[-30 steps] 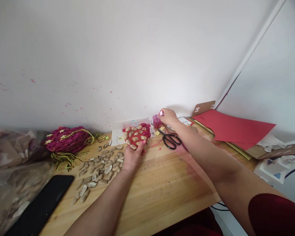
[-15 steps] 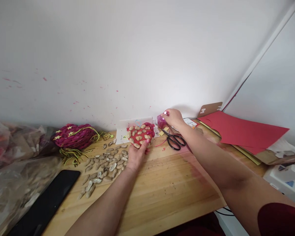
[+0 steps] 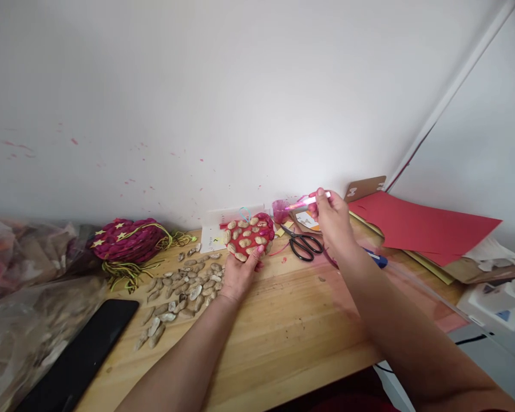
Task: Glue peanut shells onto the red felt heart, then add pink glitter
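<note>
My left hand [image 3: 240, 276] is closed on the edge of a red piece [image 3: 249, 233] covered with peanut shells, thumb on top. Along its right edge some shells are painted magenta. In my right hand [image 3: 332, 214] is a white-handled paintbrush [image 3: 309, 200], pinched between the fingers, its pink tip pointing left. That tip is just right of a small pink-stained cup [image 3: 280, 211], by its rim. Black-handled scissors [image 3: 305, 246] lie below the cup, between my hands. Loose peanut shells [image 3: 189, 286] are spread over the wooden table left of my left hand.
A magenta bundle with yellow stars and strings [image 3: 129, 239] lies at the left, near plastic bags [image 3: 30, 309] and a black phone [image 3: 83, 349]. Red card sheets [image 3: 429, 226] are at the right. A white wall [image 3: 240, 103] with pink splashes rises behind.
My right hand has moved right, away from the cup, and the paintbrush now shows outside it. My left hand still holds the red piece, nearly in place.
</note>
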Demonstrator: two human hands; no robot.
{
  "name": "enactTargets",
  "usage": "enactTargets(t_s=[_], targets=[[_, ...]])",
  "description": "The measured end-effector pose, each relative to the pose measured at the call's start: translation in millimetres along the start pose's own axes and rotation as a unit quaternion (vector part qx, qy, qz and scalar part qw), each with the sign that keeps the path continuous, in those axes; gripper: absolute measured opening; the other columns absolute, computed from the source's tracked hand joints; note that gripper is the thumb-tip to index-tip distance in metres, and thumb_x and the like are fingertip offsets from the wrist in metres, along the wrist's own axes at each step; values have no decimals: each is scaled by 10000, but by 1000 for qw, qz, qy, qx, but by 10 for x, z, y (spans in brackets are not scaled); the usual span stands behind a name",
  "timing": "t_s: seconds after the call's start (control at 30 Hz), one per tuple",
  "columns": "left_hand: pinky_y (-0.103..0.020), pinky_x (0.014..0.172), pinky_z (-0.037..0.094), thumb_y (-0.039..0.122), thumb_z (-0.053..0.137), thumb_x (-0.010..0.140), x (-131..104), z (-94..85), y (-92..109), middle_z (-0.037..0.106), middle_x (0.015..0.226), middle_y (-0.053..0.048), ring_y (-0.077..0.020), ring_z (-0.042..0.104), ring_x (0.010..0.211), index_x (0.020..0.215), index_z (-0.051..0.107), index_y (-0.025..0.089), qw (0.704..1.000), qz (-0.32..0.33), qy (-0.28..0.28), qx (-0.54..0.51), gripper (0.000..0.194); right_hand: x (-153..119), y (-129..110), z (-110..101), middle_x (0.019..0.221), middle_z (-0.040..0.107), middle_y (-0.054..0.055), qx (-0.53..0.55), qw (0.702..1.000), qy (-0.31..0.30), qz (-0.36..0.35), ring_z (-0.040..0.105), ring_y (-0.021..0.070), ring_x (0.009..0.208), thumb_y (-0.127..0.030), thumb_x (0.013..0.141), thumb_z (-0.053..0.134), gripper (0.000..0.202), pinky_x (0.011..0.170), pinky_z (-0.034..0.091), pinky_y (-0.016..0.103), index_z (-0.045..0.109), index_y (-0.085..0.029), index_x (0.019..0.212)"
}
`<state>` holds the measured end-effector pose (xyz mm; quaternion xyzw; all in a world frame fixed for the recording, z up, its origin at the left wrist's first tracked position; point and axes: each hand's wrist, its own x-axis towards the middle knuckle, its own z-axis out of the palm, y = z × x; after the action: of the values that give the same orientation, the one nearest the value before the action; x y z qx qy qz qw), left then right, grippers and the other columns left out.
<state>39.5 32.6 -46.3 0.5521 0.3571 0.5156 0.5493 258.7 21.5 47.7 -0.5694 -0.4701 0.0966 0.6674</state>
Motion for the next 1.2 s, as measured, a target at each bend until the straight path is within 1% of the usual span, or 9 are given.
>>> enactTargets(t_s=[0.1,0.2,0.3,0.43,0.53,0.6,0.83,1.03,1.2], targets=[[-265,495,518,518,779,769,-38,28,58,716,749,-40,-132,570,512,944,713,145,1000,19,-20,8,417,-274,-84,23,601,519,-53,145,987,-6,66,461,103,497,-620,873,635,409,460,366,226,569,-217,853],[-262,484,510,502,790,763,-68,50,106,702,733,-34,-135,575,518,904,693,154,999,31,-26,13,387,-457,-113,62,595,491,-77,181,981,-11,65,433,95,495,-536,829,733,356,468,381,222,556,-229,867],[-258,476,502,495,796,761,-83,61,126,686,711,-33,-141,584,525,879,679,163,998,41,-34,17,371,-548,-134,63,656,554,-51,156,988,-13,17,502,107,565,-486,853,725,300,531,432,237,585,-222,890],[-260,484,501,498,802,754,-90,65,111,699,741,-42,-144,589,537,903,678,170,998,40,-33,28,381,-619,-193,13,790,658,7,71,995,-25,-58,586,143,671,-436,920,669,211,613,485,279,628,-229,935],[-261,503,501,480,795,771,-93,53,71,687,710,-29,-141,583,535,865,670,176,998,43,-39,33,342,-647,-228,-23,847,689,15,22,991,-46,-125,606,150,701,-379,955,636,136,653,493,298,634,-244,963],[-259,511,494,464,785,789,-96,40,40,667,666,-18,-140,579,534,810,653,180,997,46,-43,39,314,-650,-241,-37,863,697,16,1,987,-48,-150,617,154,721,-359,965,623,113,670,498,301,634,-246,966],[-274,521,497,494,789,774,-114,33,33,658,643,-18,-154,591,536,770,638,192,998,29,-42,43,337,-637,-244,-36,862,707,16,-14,987,-66,-145,617,150,691,-371,973,601,129,644,501,296,625,-245,967],[-277,518,500,486,790,774,-125,60,100,662,659,-17,-151,588,532,772,633,193,998,29,-35,35,333,-620,-240,-54,831,708,7,-34,990,-52,-128,610,147,663,-361,968,606,120,646,496,297,618,-245,938],[-283,511,502,523,799,745,-127,68,123,659,645,-25,-158,593,524,757,633,190,999,18,-30,41,372,-621,-216,-53,847,705,16,-25,990,-49,-128,632,164,705,-397,966,603,146,659,508,306,621,-252,954]])
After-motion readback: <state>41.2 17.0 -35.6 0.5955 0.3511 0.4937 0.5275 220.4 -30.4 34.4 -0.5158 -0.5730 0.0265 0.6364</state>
